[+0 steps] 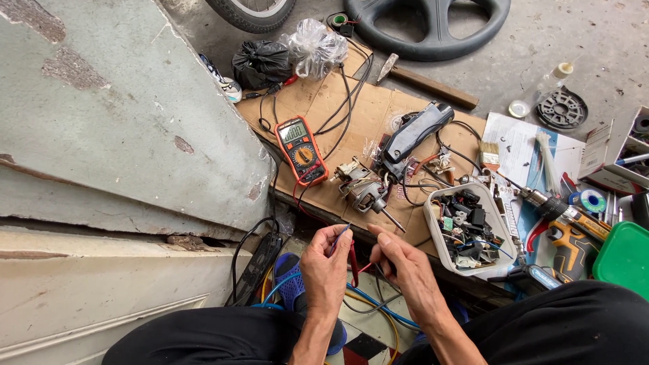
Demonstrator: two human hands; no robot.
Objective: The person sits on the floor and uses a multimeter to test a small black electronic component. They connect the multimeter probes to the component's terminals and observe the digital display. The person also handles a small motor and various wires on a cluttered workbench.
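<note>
**Blue wire pinched between two hands above a cluttered repair mat**

Grey, peeling concrete slab [115,115] is filling the left of the view, leaning over the workspace. Just right of it, on the brown cardboard sheet [358,115], an orange multimeter [301,149] is lying face up, its black leads trailing toward the top of the sheet, where a black plastic bag [260,63] and a clear crumpled bag [316,47] are sitting.

Below the cardboard's near edge, the left hand [324,270] is curling its fingers and pinching a thin blue wire [341,234] between thumb and forefinger, the wire's tip pointing up toward the cardboard. A red probe [353,260] is standing between the two hands, just beside the left palm. The right hand [405,270] is sitting close beside the left, fingers bent inward with thumb and forefinger meeting; whether it is gripping the same wire or a lead I cannot tell.

Directly above the hands, a small electric motor [365,189] with a bare shaft is lying on the cardboard, touching a grey tool housing [412,135]. Farther right, a white tray [470,230] of black parts is sitting near the right hand, and beyond it a cordless drill [568,223] is lying beside a green lid [625,257].
</note>
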